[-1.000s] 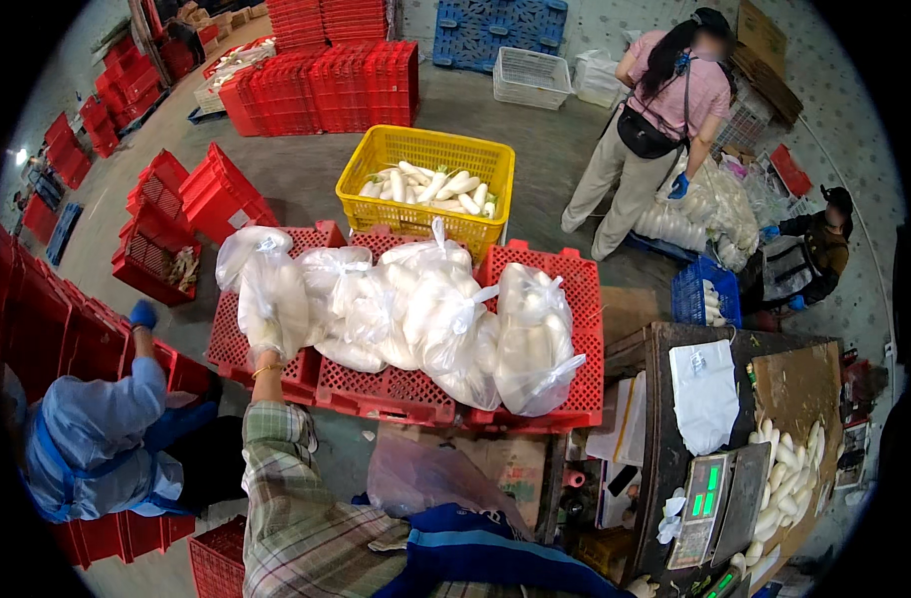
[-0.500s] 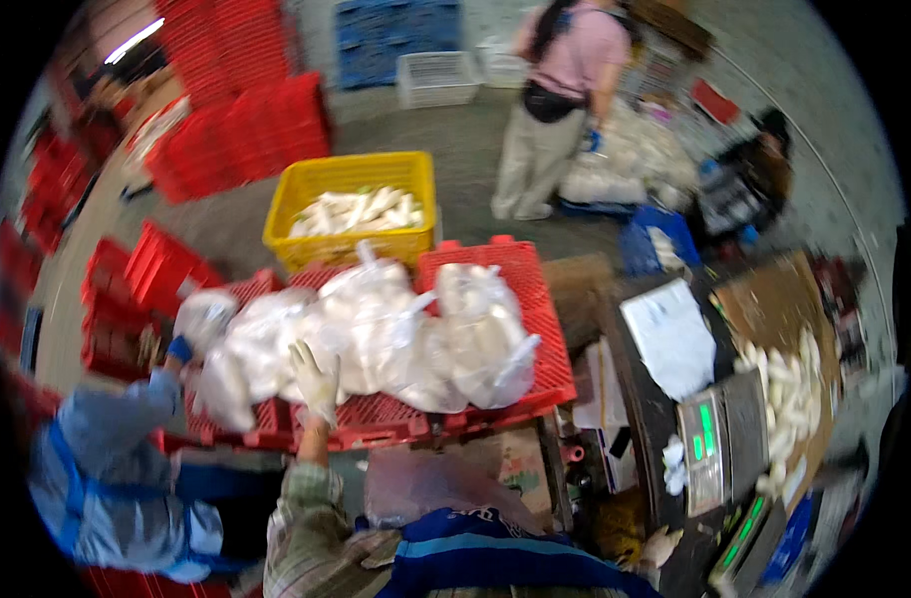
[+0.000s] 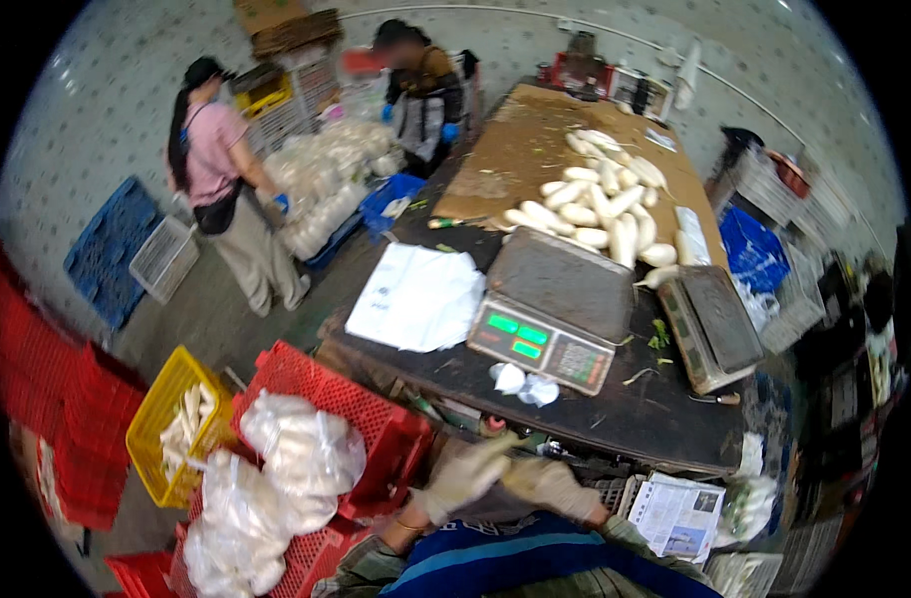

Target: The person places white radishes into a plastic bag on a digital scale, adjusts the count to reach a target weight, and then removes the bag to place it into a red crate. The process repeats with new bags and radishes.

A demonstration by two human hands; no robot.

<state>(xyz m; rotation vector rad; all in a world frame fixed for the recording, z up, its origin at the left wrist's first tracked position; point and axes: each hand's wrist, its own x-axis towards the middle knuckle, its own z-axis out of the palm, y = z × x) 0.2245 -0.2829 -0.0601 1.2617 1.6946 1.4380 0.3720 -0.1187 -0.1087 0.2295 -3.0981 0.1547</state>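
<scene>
Both my hands wear pale gloves and are near each other below the table's front edge. My left hand (image 3: 463, 478) has its fingers stretched up and rightward toward my right hand (image 3: 550, 488), whose fingers are too blurred to read. On the dark table (image 3: 674, 429) are a scale with a lit display (image 3: 550, 299), a second scale (image 3: 709, 319), a white sheet or bag (image 3: 415, 294) and several white radishes (image 3: 615, 209) on cardboard (image 3: 505, 159). Left of my hands, bagged radishes (image 3: 296, 448) rest on red crates (image 3: 376, 419).
A yellow crate (image 3: 146, 439) holding radishes and stacked red crates (image 3: 67, 429) are at the left. A person in pink (image 3: 206, 159) stands beside packed bags (image 3: 326, 179); another person (image 3: 425, 100) is behind them. A printed paper (image 3: 674, 513) lies at lower right.
My view has swung right toward the table. My left hand has left the bagged radishes and moved beside my right hand. The co-worker in blue is out of view.
</scene>
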